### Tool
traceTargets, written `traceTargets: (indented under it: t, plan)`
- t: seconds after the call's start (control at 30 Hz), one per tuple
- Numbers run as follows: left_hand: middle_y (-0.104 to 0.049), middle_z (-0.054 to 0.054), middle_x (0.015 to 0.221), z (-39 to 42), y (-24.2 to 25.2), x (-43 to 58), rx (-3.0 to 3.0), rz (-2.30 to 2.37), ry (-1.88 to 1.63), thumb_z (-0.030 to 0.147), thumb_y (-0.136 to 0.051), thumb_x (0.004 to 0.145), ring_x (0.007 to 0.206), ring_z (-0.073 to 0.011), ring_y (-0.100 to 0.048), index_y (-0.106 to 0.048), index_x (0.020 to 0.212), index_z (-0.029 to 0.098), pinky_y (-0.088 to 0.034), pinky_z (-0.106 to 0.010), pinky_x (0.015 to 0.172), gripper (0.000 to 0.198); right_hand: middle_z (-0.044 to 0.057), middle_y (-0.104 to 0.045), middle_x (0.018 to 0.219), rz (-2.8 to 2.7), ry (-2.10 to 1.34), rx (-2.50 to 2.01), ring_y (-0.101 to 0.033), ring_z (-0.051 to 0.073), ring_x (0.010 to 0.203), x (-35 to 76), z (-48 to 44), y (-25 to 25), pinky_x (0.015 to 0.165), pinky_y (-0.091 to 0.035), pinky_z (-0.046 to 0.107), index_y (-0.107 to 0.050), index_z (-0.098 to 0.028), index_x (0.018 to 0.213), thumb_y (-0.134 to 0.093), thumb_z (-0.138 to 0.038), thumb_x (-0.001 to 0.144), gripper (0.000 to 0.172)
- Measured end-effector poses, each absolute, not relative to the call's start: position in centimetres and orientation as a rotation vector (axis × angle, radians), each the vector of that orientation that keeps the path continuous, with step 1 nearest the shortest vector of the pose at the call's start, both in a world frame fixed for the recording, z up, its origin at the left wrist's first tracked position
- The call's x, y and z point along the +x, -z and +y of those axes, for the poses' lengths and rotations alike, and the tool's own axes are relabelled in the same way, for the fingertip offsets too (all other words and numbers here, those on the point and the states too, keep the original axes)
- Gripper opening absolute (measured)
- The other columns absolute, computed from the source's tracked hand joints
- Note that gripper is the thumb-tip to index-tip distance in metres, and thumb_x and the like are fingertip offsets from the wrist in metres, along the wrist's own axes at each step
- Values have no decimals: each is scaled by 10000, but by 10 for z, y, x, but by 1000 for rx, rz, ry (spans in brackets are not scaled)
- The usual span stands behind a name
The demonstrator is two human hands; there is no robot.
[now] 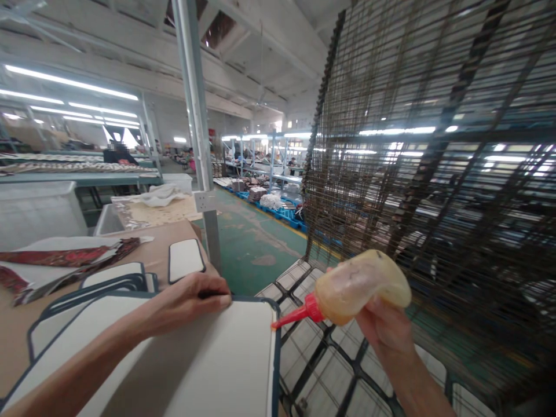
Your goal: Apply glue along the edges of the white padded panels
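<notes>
My right hand (pixel 384 321) is wrapped round a yellowish glue bottle (pixel 362 284) tilted with its red nozzle down to the left. The nozzle tip (pixel 274 327) meets the right edge of a large white panel (pixel 217 359) with a dark border. A thin wet-looking line runs down that edge below the tip. At the panel's far edge, my left hand (pixel 202 298) is closed, thumb and fingers pinched on the border. More dark-edged panels (pixel 47 333) lie stacked under and to the left of my left arm.
A small dark-edged panel (pixel 186 260) lies at the table's far corner, beside a metal post (pixel 208 231). Patterned fabric (pixel 65 260) lies at left. A wire rack (pixel 391 145) rises on the right, with white panels on its lower grid (pixel 347 370). A person (pixel 118 153) is far off.
</notes>
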State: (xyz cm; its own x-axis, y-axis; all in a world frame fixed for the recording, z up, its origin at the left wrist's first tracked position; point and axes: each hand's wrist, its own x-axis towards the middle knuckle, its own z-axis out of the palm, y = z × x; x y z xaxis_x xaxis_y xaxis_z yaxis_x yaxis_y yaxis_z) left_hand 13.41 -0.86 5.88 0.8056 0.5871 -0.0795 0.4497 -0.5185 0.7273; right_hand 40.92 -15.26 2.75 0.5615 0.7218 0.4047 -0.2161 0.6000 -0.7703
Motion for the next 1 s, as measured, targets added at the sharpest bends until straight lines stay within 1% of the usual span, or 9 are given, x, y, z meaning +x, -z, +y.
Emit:
traceTargets:
  t: [0.13,0.33,0.5,0.63,0.8,1.0]
  plan:
    - [-391,31,626,-7,-55,134,2176,759,-227,439,-500,833,604,-117,-384,-507,672,162,-274,-205,515,321,80,-743,893,-797,-676,-740,-688,347,831,406,-155,-25,914,-501,544,-677,-270,1094,-903,-440,467,687]
    - [-397,33,610,-3,-48,134,2133,755,-260,452,-487,834,583,-113,-383,-501,650,166,-271,-198,495,340,51,-748,804,-796,-696,-723,-700,318,795,409,-156,-16,897,-527,503,-697,-283,1053,-902,-411,493,610]
    - [-528,11,609,-2,-45,134,2021,844,-303,446,-563,764,592,-149,-468,-608,652,171,-320,-205,500,301,64,-746,835,-870,-714,-690,-707,306,727,407,-155,-17,873,-541,505,-696,-268,1049,-877,-432,513,589]
    - [-580,-2,587,-1,-44,132,1934,894,-351,434,-619,720,552,-163,-498,-648,622,186,-326,-213,468,268,57,-746,804,-897,-718,-684,-710,297,701,405,-157,-18,865,-545,503,-700,-273,1034,-866,-425,540,543]
    - [-608,-11,568,3,-39,129,1808,913,-358,435,-669,685,517,-169,-516,-672,607,194,-331,-212,431,254,47,-742,739,-906,-741,-672,-710,323,742,404,-158,-17,874,-530,528,-709,-276,1000,-860,-406,545,496]
    - [-613,-16,533,-2,-41,131,1662,953,-390,449,-725,612,470,-159,-500,-663,567,190,-335,-204,391,271,71,-745,821,-887,-747,-706,-683,376,883,400,-159,-19,918,-479,577,-698,-274,1012,-881,-412,467,591]
